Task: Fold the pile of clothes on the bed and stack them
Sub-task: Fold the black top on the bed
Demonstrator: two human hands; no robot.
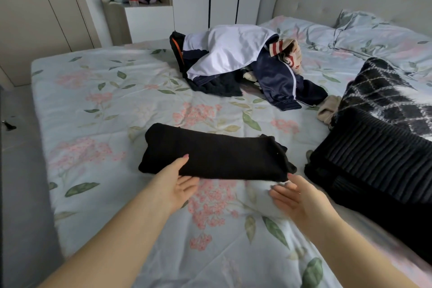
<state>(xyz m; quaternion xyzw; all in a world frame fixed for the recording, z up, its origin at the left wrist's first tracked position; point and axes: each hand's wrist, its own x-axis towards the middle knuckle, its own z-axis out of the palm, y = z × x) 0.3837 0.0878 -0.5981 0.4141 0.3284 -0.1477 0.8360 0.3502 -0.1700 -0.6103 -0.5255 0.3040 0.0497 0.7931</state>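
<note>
Hands forward, left hand (178,183) in thumb-over grip on black garment's (217,154) near edge, right hand (299,196) slack, empty beside it.

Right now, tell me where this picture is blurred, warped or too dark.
Head view: the right forearm blurs toward the lower right corner; the wardrobe lines lean from the wide lens; the folded black garment shows hardly any detail.
</note>
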